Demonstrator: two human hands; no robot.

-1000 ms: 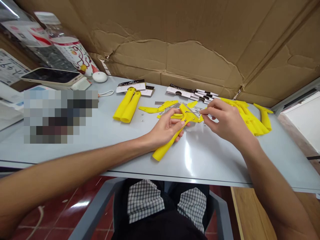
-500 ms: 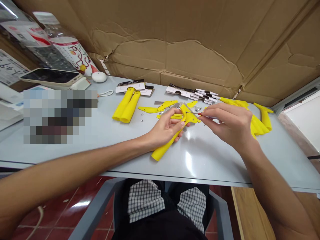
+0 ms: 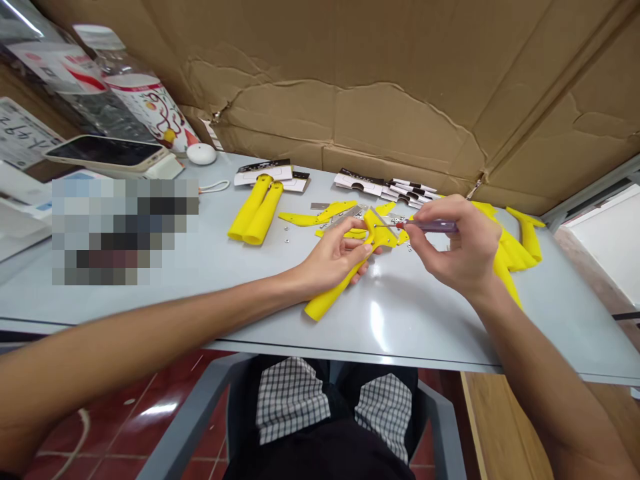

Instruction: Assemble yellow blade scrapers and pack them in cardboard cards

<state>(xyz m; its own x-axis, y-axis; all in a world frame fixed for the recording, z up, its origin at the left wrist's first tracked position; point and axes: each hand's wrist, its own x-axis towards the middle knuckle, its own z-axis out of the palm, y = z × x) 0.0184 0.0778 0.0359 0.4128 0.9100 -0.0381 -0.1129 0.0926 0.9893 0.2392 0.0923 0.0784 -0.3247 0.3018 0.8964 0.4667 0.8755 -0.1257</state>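
Observation:
My left hand (image 3: 337, 259) is closed around a yellow scraper (image 3: 327, 303), its handle slanting down toward the table's front edge. Small screws show on the scraper's wide head. In my right hand (image 3: 457, 243) is a screwdriver (image 3: 433, 227) with a purple translucent handle, held nearly level. The screwdriver's thin shaft reaches left to a screw on the scraper head; its tip looks to be touching there. Behind my hands lie loose yellow scraper plates (image 3: 300, 219), metal blades (image 3: 320, 206) and small nuts or screws (image 3: 397, 219).
Two yellow handles (image 3: 263, 213) rest on white-and-black cards (image 3: 263, 175). More cards (image 3: 357, 181) stand by the cardboard wall (image 3: 400, 120). Yellow scrapers (image 3: 520, 250) are piled at right. At left are a phone (image 3: 107, 152), a bottle (image 3: 150, 107), a white earbud case (image 3: 201, 154) and a blurred patch.
My right hand's fingers have shifted on the screwdriver, so more of its purple handle shows. My left hand and the scraper stay nearly in place.

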